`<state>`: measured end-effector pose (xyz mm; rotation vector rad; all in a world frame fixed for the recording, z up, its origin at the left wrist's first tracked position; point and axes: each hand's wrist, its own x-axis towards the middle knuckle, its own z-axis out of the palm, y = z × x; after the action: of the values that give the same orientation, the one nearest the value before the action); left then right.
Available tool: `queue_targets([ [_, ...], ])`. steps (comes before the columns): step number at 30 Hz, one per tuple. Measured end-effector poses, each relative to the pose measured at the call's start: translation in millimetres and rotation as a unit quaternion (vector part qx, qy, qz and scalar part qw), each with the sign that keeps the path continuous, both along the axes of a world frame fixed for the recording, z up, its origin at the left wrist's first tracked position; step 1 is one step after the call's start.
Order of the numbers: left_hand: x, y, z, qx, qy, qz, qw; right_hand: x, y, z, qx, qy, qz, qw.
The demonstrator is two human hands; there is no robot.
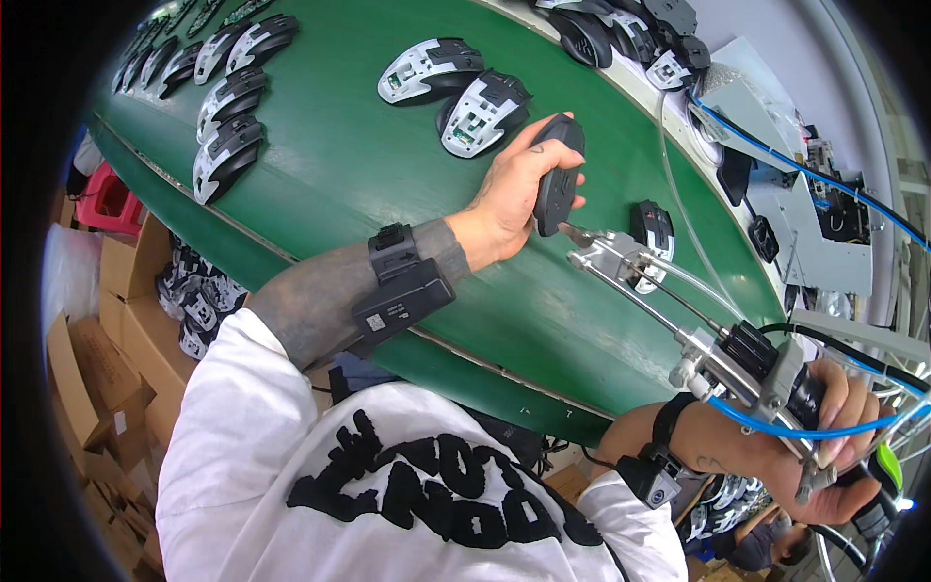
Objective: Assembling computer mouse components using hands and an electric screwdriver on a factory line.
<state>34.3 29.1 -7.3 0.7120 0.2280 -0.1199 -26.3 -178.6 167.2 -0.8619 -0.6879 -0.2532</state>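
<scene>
My left hand [504, 192] grips a dark computer mouse [560, 179] above the green belt, thumb on one side and fingers round the other. Its flat underside appears turned towards the right. In my right hand [842, 412] is a screwdriver [745, 359] with a metal feeding head, rods and air hoses. The tool's tip is right by the lower end of the held mouse; whether they touch, I cannot tell. Just beyond the tool's head lies a black-and-white mouse shell [654, 238]. Two more mouse shells, one [483, 112] beside the other [427, 73], lie beyond my left hand.
More mouse shells [229, 160] lie in rows at the far left of the belt [330, 126]. A pale machine [824, 233] with blue hoses stands at the right. Cardboard boxes [145, 325], one full of shells, and a red stool [105, 201] are at the left.
</scene>
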Motion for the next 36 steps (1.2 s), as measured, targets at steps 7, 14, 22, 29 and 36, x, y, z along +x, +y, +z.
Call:
queue_targets([
  [7, -9, -3, 3, -0.090, -0.022, -0.045, 0.995, 7, 35, -17, 0.003, -0.002, -0.077, 0.997],
  [14, -10, -6, 4, -0.102, -0.045, -0.036, 0.993, 9, 31, -22, -0.028, -0.021, 0.017, 0.999],
  [22, -17, -7, 9, -0.102, -0.053, -0.025, 0.993, 10, 33, -22, -0.047, -0.047, 0.042, 0.997],
  [29, 6, 39, 10, 0.843, -0.244, 0.146, 0.457, 16, -17, 9, -0.132, 0.030, 0.048, 0.990],
  [36, 2, 23, -5, 0.813, -0.255, -0.010, 0.524, 27, -17, 5, -0.081, 0.002, -0.047, 0.996],
])
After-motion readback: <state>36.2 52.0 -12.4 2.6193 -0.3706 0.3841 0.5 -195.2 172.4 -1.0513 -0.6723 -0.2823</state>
